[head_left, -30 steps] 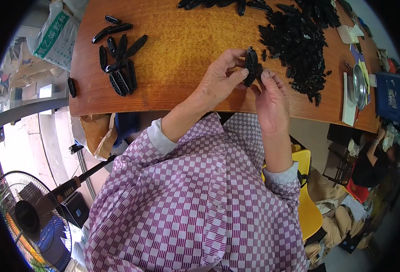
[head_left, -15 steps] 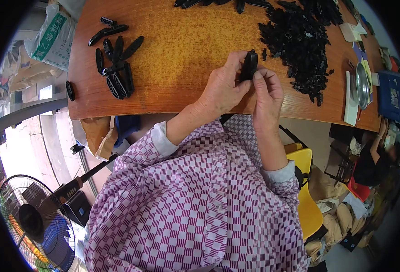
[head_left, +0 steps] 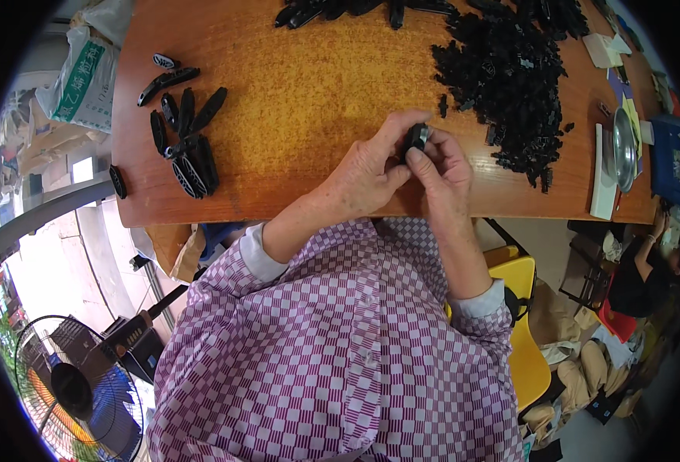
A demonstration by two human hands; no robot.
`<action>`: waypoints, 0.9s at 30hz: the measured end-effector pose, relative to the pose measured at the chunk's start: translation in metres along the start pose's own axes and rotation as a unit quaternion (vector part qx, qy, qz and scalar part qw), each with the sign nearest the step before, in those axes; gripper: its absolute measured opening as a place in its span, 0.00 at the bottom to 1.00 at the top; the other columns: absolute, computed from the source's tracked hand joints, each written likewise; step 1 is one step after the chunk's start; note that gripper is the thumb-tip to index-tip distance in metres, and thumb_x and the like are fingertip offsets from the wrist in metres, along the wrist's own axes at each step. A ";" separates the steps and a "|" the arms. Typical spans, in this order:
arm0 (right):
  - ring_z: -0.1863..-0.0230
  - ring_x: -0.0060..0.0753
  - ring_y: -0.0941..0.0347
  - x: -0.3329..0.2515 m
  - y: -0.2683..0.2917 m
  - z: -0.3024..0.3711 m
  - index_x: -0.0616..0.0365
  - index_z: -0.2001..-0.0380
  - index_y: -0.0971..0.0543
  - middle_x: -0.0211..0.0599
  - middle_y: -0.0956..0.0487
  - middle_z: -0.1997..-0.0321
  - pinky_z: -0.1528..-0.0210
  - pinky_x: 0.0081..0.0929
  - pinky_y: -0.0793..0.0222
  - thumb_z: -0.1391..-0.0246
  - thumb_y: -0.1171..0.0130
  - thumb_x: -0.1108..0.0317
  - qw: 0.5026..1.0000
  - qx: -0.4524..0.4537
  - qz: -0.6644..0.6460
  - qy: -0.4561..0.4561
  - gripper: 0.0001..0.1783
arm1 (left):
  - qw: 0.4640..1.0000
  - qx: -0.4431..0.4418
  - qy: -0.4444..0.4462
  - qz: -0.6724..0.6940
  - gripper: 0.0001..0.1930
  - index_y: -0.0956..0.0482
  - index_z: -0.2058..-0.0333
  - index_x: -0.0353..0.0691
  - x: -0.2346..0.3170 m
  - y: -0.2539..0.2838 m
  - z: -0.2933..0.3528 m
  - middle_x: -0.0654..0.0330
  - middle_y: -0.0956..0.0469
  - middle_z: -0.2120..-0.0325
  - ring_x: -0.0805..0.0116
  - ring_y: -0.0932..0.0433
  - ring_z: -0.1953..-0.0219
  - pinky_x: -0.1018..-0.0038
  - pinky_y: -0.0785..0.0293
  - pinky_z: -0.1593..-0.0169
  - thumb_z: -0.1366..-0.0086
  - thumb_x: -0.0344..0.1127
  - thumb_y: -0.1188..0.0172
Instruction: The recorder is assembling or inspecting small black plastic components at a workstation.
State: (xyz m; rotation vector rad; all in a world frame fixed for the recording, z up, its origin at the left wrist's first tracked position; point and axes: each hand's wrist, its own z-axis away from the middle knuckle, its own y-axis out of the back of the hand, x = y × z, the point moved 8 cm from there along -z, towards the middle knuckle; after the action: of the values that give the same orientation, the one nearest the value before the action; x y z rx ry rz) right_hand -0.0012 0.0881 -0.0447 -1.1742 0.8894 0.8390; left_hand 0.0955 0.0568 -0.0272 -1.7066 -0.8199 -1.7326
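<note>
Both hands meet above the near part of the wooden table (head_left: 301, 100). A black, elongated plastic part (head_left: 416, 137) is between them, mostly covered by fingers. My left hand (head_left: 367, 171) is closed round its left side. On the other side my right hand (head_left: 445, 173) pinches it, thumb pressed against the lower end. A heap of small black plastic pieces (head_left: 509, 100) lies just beyond and right of my right hand. To the left rests a loose group of long black plastic parts (head_left: 188, 158), some showing a ribbed, hollow face.
More black parts (head_left: 332, 11) line the far side. At the right stand a metal bowl (head_left: 625, 150), a white strip (head_left: 603, 173) and a blue box (head_left: 671, 158). A fan (head_left: 74, 389), a yellow chair (head_left: 526, 346) and another person (head_left: 639, 269) surround the table.
The black part has been tilted and drawn nearer to me, so less of it shows. Both hands have shifted slightly, still holding it. My view has moved a little too.
</note>
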 end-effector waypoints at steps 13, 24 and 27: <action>0.65 0.37 0.34 -0.065 0.020 -0.049 0.54 0.72 0.24 0.32 0.32 0.70 0.64 0.34 0.42 0.57 0.32 0.65 0.596 0.067 0.767 0.229 0.11 | 0.835 0.039 -0.135 -0.532 0.17 0.27 0.63 0.39 0.027 0.074 -0.079 0.53 0.24 0.75 0.55 0.23 0.76 0.62 0.27 0.73 0.33 0.49 0.51; 0.72 0.25 0.31 -0.033 0.056 -0.045 0.53 0.57 0.29 0.38 0.25 0.67 0.72 0.19 0.34 0.42 0.45 0.73 0.989 0.054 -0.125 -0.050 0.10 | 0.831 0.014 0.138 -0.539 0.17 0.31 0.56 0.26 0.010 0.100 -0.174 0.47 0.24 0.75 0.52 0.22 0.70 0.64 0.24 0.67 0.37 0.36 0.46; 0.70 0.25 0.31 -0.024 0.049 -0.032 0.53 0.58 0.28 0.39 0.26 0.67 0.72 0.19 0.33 0.41 0.46 0.74 0.954 -0.005 -0.282 -0.099 0.09 | 0.855 0.059 0.083 -0.509 0.15 0.28 0.60 0.27 0.013 0.103 -0.151 0.47 0.24 0.75 0.52 0.23 0.70 0.65 0.25 0.69 0.37 0.36 0.46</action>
State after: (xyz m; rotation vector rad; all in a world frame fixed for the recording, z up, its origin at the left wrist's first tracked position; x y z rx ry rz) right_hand -0.0591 0.0635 -0.0474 -1.2419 0.3505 0.4789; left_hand 0.0748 -0.1246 -0.0105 -1.0164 -1.9165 -2.3373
